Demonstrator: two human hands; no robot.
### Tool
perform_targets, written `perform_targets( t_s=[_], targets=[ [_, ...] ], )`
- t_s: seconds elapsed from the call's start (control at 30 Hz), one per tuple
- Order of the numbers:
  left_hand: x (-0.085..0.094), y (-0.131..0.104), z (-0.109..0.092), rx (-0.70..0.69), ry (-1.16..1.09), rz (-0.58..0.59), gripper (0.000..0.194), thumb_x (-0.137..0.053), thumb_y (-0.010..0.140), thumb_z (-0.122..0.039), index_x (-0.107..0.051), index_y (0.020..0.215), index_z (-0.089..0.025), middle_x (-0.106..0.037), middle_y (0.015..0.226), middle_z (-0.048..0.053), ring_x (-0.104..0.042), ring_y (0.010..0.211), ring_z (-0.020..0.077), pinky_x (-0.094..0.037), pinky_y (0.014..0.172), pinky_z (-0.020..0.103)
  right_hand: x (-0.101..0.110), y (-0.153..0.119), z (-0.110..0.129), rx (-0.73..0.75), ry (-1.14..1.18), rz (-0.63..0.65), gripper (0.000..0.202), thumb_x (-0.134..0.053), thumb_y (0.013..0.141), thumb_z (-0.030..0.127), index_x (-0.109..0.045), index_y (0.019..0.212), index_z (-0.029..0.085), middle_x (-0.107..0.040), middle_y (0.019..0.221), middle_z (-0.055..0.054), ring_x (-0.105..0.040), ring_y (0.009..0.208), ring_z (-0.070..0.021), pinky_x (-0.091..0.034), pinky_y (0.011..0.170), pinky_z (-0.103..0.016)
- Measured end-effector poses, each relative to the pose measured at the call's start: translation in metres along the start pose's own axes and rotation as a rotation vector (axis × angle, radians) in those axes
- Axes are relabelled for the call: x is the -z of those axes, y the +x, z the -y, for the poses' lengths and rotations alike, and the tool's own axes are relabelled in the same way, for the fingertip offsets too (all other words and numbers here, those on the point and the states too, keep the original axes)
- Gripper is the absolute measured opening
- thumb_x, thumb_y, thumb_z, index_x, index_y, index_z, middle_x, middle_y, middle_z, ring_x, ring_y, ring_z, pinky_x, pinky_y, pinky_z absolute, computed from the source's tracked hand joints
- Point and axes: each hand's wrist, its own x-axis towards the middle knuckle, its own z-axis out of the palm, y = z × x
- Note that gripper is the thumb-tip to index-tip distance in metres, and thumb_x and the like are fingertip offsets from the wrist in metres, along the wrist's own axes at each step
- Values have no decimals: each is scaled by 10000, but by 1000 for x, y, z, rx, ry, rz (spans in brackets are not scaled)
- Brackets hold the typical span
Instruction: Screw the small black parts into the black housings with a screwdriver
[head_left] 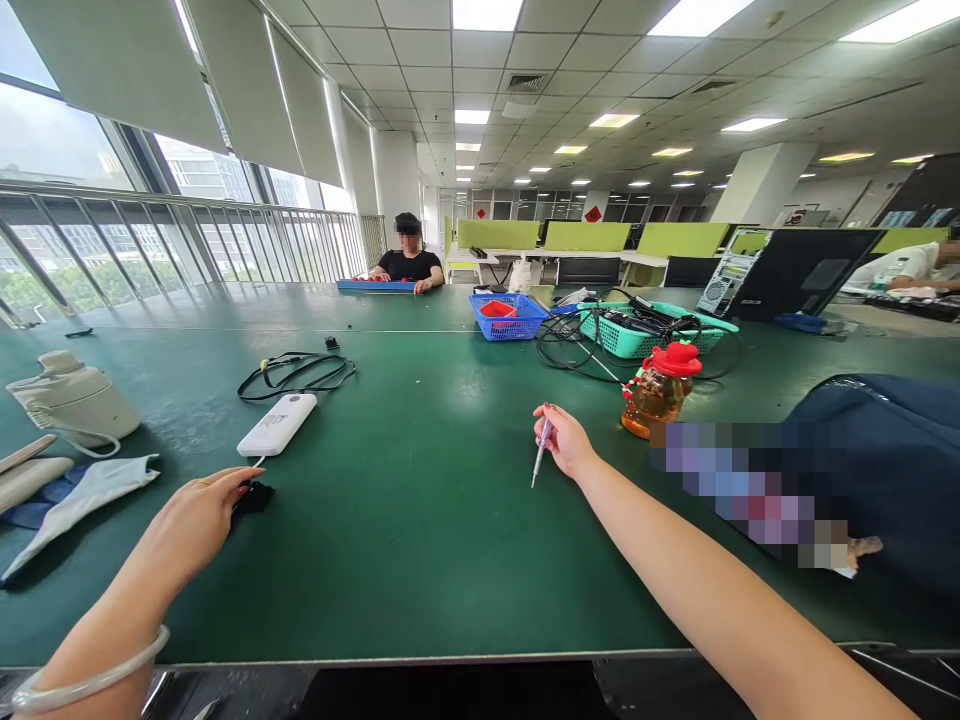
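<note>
My left hand point(199, 515) is at the left of the green table, its fingers closed over a small black object point(255, 498) that they partly hide; its kind is unclear. Just beyond my fingertips lies a white power bank point(277, 424), with a short white cable point(259, 462) running from its near end toward my fingers. My right hand point(564, 440) is raised near the middle, pinching a slim pen-like tool point(541, 452) with a pale purple upper part and a thin silvery tip pointing down.
A black cable point(296, 372) lies coiled beyond the power bank. At left are a beige bag point(79, 400) and folded cloth point(90, 500). Rightward stand a red-lidded bottle point(656, 395), a blue basket point(510, 318), a green basket point(637, 335) of cables and a dark bag point(885, 470). A person point(409, 262) sits opposite.
</note>
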Motion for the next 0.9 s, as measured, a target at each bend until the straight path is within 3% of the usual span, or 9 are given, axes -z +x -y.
perform_targets(
  t_s=[0.37, 0.6, 0.7, 0.9],
  targets=[
    [-11, 0, 4, -101, 142, 66, 555, -277, 850, -144, -609, 1294, -130, -636, 1327, 86, -589, 1168, 279, -429, 1025, 405, -1, -1, 1, -1, 11, 4, 415, -699, 719, 608, -560, 750, 218, -504, 486, 59, -351, 391, -71, -295, 429, -253],
    [-19, 0, 10, -83, 133, 75, 578, -308, 814, -96, -588, 1319, -130, -662, 1281, 116, -604, 1146, 294, -446, 998, 424, -1, 0, 0, 11, 6, 6, 404, -683, 734, 606, -553, 754, 224, -507, 497, 57, -350, 387, -80, -299, 420, -262],
    [-18, 0, 6, -83, 122, 121, 554, -267, 881, -163, -545, 1356, -101, -693, 1203, 152, -618, 1121, 303, -446, 979, 424, -1, 0, 0, 10, 4, 7, 398, -684, 735, 600, -557, 753, 223, -510, 499, 56, -354, 387, -78, -301, 422, -260],
    [-5, -7, -2, -7, 303, 103, 627, -258, 936, -500, -516, 1379, -139, -719, 874, 148, -667, 878, 333, -487, 788, 415, -1, 1, -1, 18, -2, 9, 401, -676, 742, 605, -548, 755, 225, -515, 501, 55, -351, 379, -76, -306, 416, -260]
  ],
)
